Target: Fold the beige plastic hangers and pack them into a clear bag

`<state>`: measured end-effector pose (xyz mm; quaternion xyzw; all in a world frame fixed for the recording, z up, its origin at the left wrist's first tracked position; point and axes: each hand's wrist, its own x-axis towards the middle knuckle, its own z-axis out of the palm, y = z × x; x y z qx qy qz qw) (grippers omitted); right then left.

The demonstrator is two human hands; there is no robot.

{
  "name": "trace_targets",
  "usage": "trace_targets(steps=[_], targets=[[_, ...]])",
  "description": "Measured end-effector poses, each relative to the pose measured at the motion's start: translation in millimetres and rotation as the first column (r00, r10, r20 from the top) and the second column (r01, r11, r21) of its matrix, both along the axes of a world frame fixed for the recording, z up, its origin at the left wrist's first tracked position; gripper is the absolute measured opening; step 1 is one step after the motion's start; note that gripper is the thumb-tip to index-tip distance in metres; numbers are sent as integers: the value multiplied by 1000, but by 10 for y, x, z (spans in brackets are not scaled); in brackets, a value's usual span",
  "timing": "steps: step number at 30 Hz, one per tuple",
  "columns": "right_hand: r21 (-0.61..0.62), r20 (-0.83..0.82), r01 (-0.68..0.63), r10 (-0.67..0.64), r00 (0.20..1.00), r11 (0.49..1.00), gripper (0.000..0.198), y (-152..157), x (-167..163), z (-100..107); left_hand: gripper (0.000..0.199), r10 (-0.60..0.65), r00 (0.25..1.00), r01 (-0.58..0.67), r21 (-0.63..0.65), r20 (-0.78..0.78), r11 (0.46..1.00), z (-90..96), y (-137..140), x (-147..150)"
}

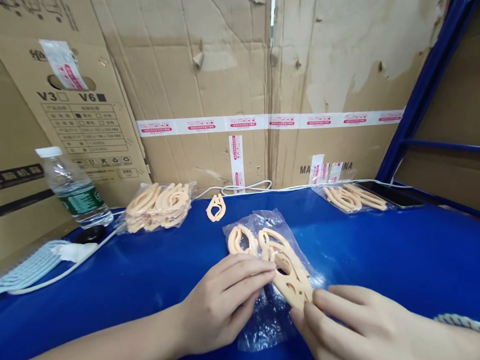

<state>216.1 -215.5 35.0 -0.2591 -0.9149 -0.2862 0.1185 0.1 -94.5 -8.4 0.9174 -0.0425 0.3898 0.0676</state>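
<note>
A clear plastic bag (267,222) lies on the blue table surface (393,257) with several peach-coloured plastic clips (284,262) partly inside it. My left hand (222,304) presses on the bag and pinches the clips from the left. My right hand (349,328) holds the near end of the clip stack at the bag's mouth with its fingertips. A braided band sits on my right wrist.
A filled bag of clips (157,206) lies at the back left, another bag (354,196) at the back right, and one loose clip (216,208) between them. A water bottle (74,189), a white power strip (28,267) with cable, cardboard walls and a blue rack post (430,73) surround the table.
</note>
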Motion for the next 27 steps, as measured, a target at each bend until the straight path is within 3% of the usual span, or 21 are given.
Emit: trace_targets(steps=[9,14,16,18,21,24,27], targets=[[217,-82,121,-106,991,969,34,91,63,-262,43,16,999,-16,27,-29,1000,-31,14,-20],[228,-118,174,-150,982,958,33,153,77,-325,41,20,999,-19,46,-32,999,-31,7,-16],[165,-155,158,-133,979,973,32,169,82,-253,40,26,999,-24,55,-37,998,-25,9,-10],[-2,-240,134,-130,962,991,27,204,96,-122,39,29,998,-27,58,-47,998,-18,11,-5],[-236,-370,83,-168,914,968,19,417,131,95,39,26,998,-23,59,-63,998,-15,10,-2],[-275,-269,126,-202,942,953,19,936,145,197,38,30,996,-24,69,-82,997,-18,5,-7],[-334,-157,127,-188,970,934,34,1637,73,146,39,27,995,-21,70,-95,997,-17,6,-12]])
